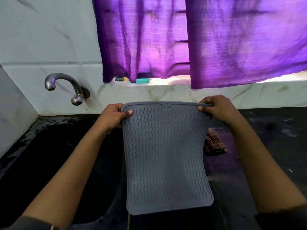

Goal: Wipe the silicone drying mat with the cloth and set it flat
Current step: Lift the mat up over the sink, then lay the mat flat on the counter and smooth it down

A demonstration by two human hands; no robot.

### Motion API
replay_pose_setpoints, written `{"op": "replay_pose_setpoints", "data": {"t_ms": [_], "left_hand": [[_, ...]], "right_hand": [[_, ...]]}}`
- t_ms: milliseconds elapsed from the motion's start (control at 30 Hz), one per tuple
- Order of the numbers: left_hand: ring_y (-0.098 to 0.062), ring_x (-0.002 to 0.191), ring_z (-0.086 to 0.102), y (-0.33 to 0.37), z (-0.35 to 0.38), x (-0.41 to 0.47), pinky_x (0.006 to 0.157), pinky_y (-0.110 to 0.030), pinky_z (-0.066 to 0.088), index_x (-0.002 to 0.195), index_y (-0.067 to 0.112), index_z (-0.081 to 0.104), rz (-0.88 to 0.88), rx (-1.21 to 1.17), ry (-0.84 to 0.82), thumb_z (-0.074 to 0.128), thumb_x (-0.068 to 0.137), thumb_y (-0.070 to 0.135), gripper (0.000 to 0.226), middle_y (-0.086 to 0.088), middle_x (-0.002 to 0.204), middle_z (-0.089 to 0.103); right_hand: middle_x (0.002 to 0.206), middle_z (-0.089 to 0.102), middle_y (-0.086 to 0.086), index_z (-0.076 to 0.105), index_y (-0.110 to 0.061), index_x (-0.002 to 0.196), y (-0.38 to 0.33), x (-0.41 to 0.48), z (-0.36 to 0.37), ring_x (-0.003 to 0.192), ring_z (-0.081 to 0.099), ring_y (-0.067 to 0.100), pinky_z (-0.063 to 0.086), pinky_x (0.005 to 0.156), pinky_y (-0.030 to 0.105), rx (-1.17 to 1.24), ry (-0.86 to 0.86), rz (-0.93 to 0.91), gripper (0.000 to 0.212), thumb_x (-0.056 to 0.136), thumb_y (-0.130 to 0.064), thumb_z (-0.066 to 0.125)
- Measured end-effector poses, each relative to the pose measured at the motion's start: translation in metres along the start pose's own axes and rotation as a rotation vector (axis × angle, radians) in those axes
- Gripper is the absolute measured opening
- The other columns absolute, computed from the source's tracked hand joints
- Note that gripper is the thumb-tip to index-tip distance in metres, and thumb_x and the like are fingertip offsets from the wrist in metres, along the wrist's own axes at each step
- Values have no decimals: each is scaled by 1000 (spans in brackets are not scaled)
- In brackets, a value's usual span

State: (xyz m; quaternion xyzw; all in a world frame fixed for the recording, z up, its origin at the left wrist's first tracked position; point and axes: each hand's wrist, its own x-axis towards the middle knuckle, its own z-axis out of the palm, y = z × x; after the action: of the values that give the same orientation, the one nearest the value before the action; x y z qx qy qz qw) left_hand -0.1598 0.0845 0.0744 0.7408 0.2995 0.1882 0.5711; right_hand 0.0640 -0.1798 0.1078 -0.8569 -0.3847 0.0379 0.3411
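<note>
A grey silicone drying mat (166,156) with a wavy ribbed face hangs upright in front of me, above the dark counter. My left hand (113,117) pinches its top left corner, thumb on the ribbed face. At the top right corner my right hand (217,110) grips the rim, the fingers curled over the edge. The lower edge of the mat hangs free. A dark red patterned cloth (214,145) lies crumpled on the counter, partly hidden behind the mat's right side.
A dark sink basin (49,155) lies at the left under a metal wall tap (66,87). The black counter (274,138) runs to the right. A purple curtain (199,39) hangs over the window sill, where small items (132,80) sit.
</note>
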Motion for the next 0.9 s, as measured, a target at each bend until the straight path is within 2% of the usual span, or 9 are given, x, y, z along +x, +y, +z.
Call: {"op": "replay_pose_setpoints", "data": {"t_ms": [133, 267, 333, 533, 700, 800, 867, 900], "left_hand": [[-16, 71, 64, -22, 10, 38, 53, -25, 49, 82, 18, 65, -33, 84, 21, 65, 87, 20, 5, -4, 82, 68], [-24, 79, 63, -51, 26, 79, 70, -37, 52, 90, 8, 67, -57, 205, 59, 66, 85, 18, 12, -14, 91, 68], [-24, 82, 64, -67, 34, 96, 73, -35, 50, 91, 5, 69, -63, 308, 77, 68, 84, 20, 16, -15, 92, 69], [-29, 94, 64, -113, 46, 120, 70, -29, 41, 99, 7, 67, -78, 596, 123, 67, 84, 25, 23, -14, 98, 70], [-29, 101, 63, -126, 48, 138, 81, -35, 49, 107, 15, 67, -79, 689, 154, 67, 83, 29, 28, -11, 107, 70], [-32, 116, 55, -132, 53, 141, 91, -39, 44, 130, 25, 51, -128, 770, 121, 61, 87, 37, 47, -12, 125, 61], [-34, 127, 45, -134, 58, 130, 101, -45, 40, 143, 26, 32, -143, 708, 132, 60, 87, 42, 65, -14, 139, 49], [-33, 129, 43, -134, 61, 120, 102, -47, 39, 145, 23, 30, -127, 651, 132, 61, 86, 42, 68, -14, 142, 46]], "right_hand": [[79, 62, -2, 67, -22, 85, 21, 30, 32, 70, 52, 6, 39, 66, 26, -53, 7, 66, 5, 82, -26, 66], [93, 65, 5, 68, -15, 95, 38, 61, 74, 81, 57, 16, 46, 73, 31, -112, -31, 163, 16, 83, -24, 65], [97, 67, 9, 69, -13, 97, 46, 73, 94, 88, 59, 22, 48, 78, 35, -140, -51, 212, 18, 83, -24, 65], [98, 68, 8, 68, -13, 99, 61, 92, 146, 80, 55, 16, 41, 69, 28, -142, -14, 300, 17, 86, -21, 63], [99, 69, 9, 67, -12, 103, 67, 104, 161, 83, 59, 19, 40, 68, 26, -190, 24, 302, 18, 87, -20, 61], [114, 63, 11, 59, -12, 115, 70, 105, 164, 103, 57, 24, 45, 78, 33, -254, -9, 289, 30, 88, -23, 60], [126, 55, 11, 48, -13, 127, 68, 97, 162, 116, 48, 29, 44, 89, 42, -271, 4, 272, 46, 85, -26, 63], [128, 54, 10, 45, -13, 128, 66, 90, 160, 117, 47, 28, 45, 92, 44, -254, 26, 267, 49, 84, -26, 64]]}}
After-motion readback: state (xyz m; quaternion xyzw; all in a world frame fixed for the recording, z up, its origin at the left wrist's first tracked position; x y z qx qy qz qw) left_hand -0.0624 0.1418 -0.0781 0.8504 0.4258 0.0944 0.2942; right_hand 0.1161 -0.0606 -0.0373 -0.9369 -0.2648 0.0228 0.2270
